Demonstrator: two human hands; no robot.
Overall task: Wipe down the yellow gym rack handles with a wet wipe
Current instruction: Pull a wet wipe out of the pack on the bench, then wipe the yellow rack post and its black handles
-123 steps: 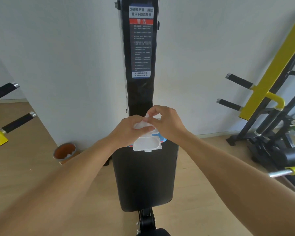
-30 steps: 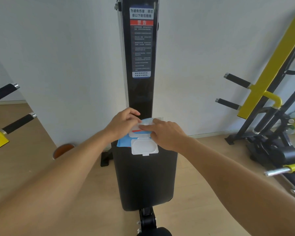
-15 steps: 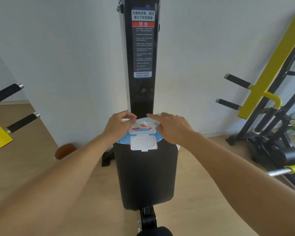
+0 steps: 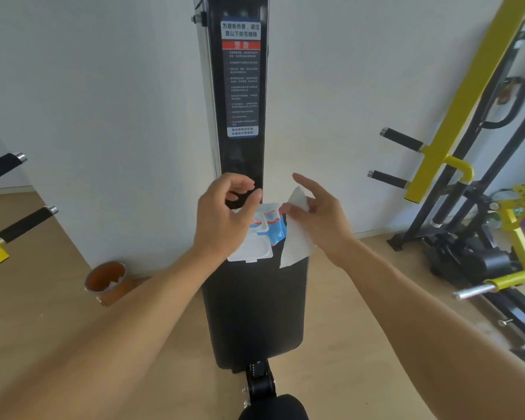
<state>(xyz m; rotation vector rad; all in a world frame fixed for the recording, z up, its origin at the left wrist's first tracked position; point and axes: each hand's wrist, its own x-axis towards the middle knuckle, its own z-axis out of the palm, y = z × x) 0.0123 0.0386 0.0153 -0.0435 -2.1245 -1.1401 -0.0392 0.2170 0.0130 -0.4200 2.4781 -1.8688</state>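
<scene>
Head view: right hand [image 4: 319, 219] pinches a white wet wipe [image 4: 296, 237] between thumb and fingers, index finger extended; the wipe hangs over the right edge of the black bench pad [image 4: 255, 313]. Left hand [image 4: 225, 216] hovers above the blue wipes pack [image 4: 273, 228], fingers loosely curled, holding nothing. Pack lies at the pad's far end, its white lid [image 4: 252, 253] flipped open. Yellow rack [image 4: 467, 95] with black-gripped handles [image 4: 402, 140] stands well apart, at right.
</scene>
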